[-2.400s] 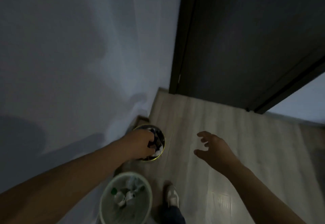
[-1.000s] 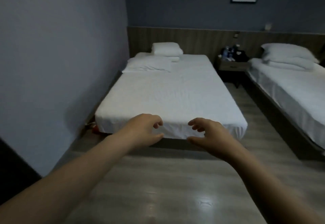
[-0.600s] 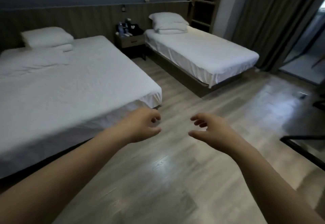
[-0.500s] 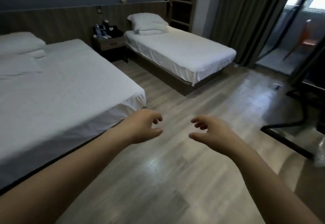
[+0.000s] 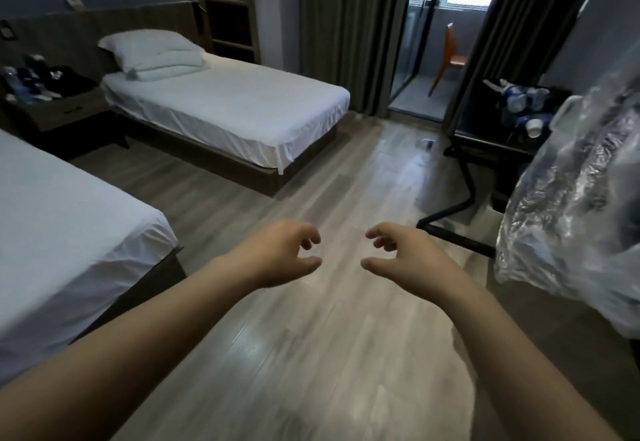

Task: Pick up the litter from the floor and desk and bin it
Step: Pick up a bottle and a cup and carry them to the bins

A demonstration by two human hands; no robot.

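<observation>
- view has swung from the bins by the door round to the room, so the bins are out of shot now
- left hand (image 5: 277, 257) was at the small bin w/ scraps. Now it's empty, fingers loosely curled on nothing
- right hand (image 5: 412, 260) is the same, relaxed & empty
- imo that load is binned and it's back for more
- what's left afaict: a small scrap (image 5: 426, 143) on the floor (image 5: 311, 336) near the desk (image 5: 485, 139), plus bottles/cups (image 5: 519, 102) on top. Can't tell which are rubbish
- floor is pale glossy wood planks
- room: two white beds (image 5: 242, 108) on the left, cluttered nightstand (image 5: 62, 111) between them, dark curtains (image 5: 346, 24), crinkly clear plastic bag (image 5: 571, 198) close on the right
</observation>
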